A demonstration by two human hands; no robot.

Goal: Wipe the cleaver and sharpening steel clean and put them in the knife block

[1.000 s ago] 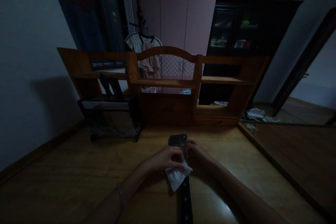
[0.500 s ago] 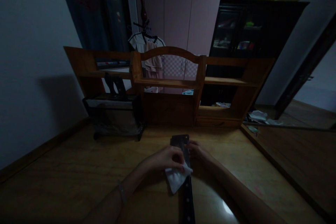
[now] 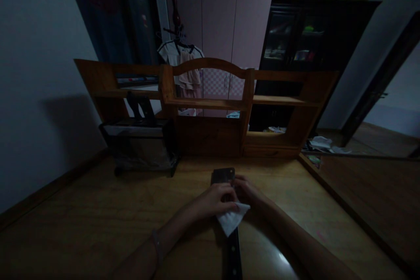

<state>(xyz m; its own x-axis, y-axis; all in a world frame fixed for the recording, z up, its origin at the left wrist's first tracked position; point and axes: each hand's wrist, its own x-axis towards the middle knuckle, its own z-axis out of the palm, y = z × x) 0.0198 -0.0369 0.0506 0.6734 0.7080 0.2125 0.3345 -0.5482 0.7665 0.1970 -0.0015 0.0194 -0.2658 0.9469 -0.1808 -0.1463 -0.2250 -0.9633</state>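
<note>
- Cleaver [image 3: 223, 175]: broad, flat, dark metal blade with a small round hole at its far right corner; lies on the table near the middle, blade far, handle near.
- Handle [image 3: 234, 251]: black, straight, set with pale round rivets.
- White wipe [image 3: 232, 221]: thin, soft, folded to a drooping point; cloth or paper, cannot tell; over the near end of the blade.
- Left hand [image 3: 221, 201]: thumb and fingers pinching the wipe.
- Right hand [image 3: 246, 189]: fingers curled at the blade's right edge; whether they grip it, cannot tell.
- Table [image 3: 157, 214]: yellowish wood, smooth, slightly glossy.
- Knife holder [image 3: 139, 153]: boxy, black-framed, far left, dark handles upright in it.
- Shelf unit [image 3: 206, 104]: brown wood, arched centre rail, along the far edge.
- Wardrobe [image 3: 218, 26]: pink panels, checkered lower band, beyond the shelf.
</note>
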